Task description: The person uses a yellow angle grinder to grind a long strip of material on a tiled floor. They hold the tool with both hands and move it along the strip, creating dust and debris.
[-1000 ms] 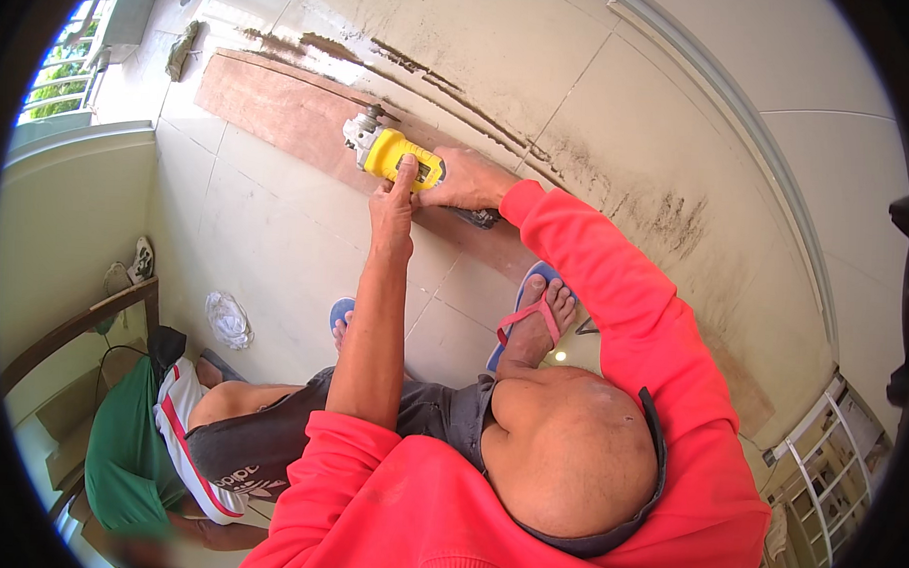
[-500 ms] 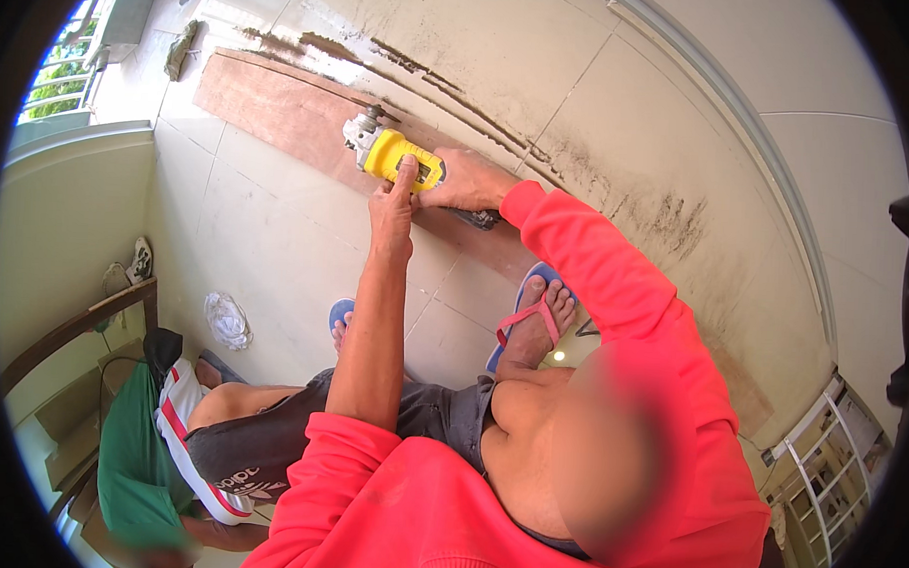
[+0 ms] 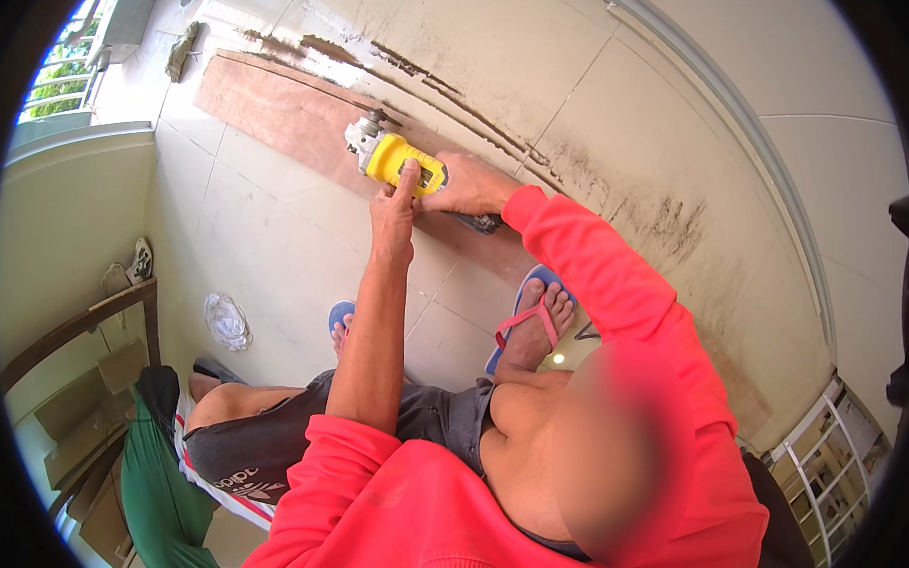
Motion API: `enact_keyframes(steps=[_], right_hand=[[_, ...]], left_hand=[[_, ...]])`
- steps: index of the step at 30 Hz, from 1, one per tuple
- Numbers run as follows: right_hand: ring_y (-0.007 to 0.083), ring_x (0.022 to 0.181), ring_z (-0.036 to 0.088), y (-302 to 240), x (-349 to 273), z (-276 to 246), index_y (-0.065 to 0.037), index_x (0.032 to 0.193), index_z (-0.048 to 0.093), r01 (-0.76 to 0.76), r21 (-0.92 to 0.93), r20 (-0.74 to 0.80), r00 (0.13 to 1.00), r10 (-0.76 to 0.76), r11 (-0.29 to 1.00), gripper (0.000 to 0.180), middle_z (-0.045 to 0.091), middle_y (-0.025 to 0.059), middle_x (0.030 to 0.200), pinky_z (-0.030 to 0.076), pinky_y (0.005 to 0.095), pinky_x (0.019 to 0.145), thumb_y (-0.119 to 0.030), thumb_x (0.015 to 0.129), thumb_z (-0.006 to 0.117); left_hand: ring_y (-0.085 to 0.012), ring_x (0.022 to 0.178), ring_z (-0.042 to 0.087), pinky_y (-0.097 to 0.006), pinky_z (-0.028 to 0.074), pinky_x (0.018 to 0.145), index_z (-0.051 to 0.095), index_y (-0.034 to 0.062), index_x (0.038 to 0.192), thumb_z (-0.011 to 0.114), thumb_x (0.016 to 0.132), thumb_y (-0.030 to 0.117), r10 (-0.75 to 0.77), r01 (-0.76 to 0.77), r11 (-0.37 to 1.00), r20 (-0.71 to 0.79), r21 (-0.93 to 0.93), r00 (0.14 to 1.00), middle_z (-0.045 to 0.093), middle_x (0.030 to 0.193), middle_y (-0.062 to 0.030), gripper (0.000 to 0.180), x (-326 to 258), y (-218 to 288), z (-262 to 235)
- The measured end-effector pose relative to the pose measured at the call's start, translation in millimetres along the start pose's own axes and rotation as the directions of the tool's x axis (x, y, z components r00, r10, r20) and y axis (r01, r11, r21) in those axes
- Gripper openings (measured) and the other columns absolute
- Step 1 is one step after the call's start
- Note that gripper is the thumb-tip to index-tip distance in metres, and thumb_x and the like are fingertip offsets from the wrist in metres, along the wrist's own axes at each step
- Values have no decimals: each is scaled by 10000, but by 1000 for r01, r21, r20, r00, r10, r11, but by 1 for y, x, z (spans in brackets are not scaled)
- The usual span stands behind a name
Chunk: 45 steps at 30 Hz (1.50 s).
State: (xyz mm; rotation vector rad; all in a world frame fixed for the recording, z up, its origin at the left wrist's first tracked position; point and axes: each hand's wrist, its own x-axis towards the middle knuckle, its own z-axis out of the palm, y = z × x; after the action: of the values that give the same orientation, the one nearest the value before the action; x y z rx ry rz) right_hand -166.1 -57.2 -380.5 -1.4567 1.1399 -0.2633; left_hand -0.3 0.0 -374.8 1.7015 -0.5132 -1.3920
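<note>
Both my hands hold a yellow angle grinder (image 3: 387,159) with a silver gear head. My left hand (image 3: 391,214) is closed around its near side, with the thumb lying on the yellow body. Behind it, my right hand (image 3: 470,184) grips the body from the right. The dark rear end of the grinder shows below my right wrist. At the gear head's far side is a dark round part; I cannot tell whether a disc is fitted. Beneath the tool lies a long reddish-brown wooden board (image 3: 266,102) on the tiles.
Dark, rough grooves (image 3: 451,92) and smudges run along the pale surface beyond the board. My feet, in blue sandals (image 3: 518,316), stand close to it. A crumpled white plastic bag (image 3: 227,321) lies left. Another person in green (image 3: 162,494) is at lower left. A white rack (image 3: 831,467) stands right.
The grinder and both my hands have shifted only very slightly, with the grip kept. At lower left, the other person in green has moved down and to the right.
</note>
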Motion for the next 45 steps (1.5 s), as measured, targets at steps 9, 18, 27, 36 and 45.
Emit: enact_keyframes(steps=[9, 18, 27, 36, 45], right_hand=[[344, 868, 735, 5, -3, 1, 61, 1023, 691, -5, 40, 9, 1000, 5, 999, 752, 748, 247, 947, 569, 427, 771, -559, 637, 873], [315, 836, 733, 3, -3, 0, 66, 1052, 691, -27, 52, 20, 999, 26, 998, 772, 747, 216, 918, 570, 407, 750, -550, 627, 882], [414, 1021, 718, 6, -5, 2, 171, 1229, 559, -11, -83, -26, 1000, 9, 997, 1081, 693, 355, 1127, 573, 425, 888, -653, 613, 891], [402, 970, 741, 6, -7, 2, 75, 1135, 611, 16, 3, -22, 1000, -16, 1000, 884, 734, 296, 1024, 569, 440, 845, -571, 617, 922], [426, 1012, 743, 4, -8, 12, 65, 1215, 608, -38, -39, -52, 998, 36, 999, 872, 743, 300, 1058, 586, 470, 876, -529, 648, 902]], left_hand=[[-123, 929, 643, -271, 494, 808, 637, -78, 1260, 828, 922, 509, -10, 11, 999, -24, 45, 1000, 693, 1091, -74, 704, -1, -1, 2], [-125, 936, 639, -282, 494, 827, 638, -71, 1284, 826, 927, 503, 9, -9, 1000, 18, 4, 1000, 696, 1106, -68, 702, -3, -1, 2], [-136, 1028, 626, -285, 482, 908, 631, -84, 1278, 828, 921, 514, -2, 2, 1000, 13, 7, 1000, 684, 1149, -91, 724, -1, -8, 0], [-134, 1015, 609, -293, 466, 928, 636, -70, 1253, 825, 925, 516, 25, -25, 999, -3, -21, 1000, 672, 1117, -76, 698, -3, -10, 3], [-119, 961, 594, -282, 462, 880, 647, -44, 1226, 829, 915, 541, -7, 8, 1000, -18, 4, 1000, 671, 1092, -59, 688, -3, -11, 2]])
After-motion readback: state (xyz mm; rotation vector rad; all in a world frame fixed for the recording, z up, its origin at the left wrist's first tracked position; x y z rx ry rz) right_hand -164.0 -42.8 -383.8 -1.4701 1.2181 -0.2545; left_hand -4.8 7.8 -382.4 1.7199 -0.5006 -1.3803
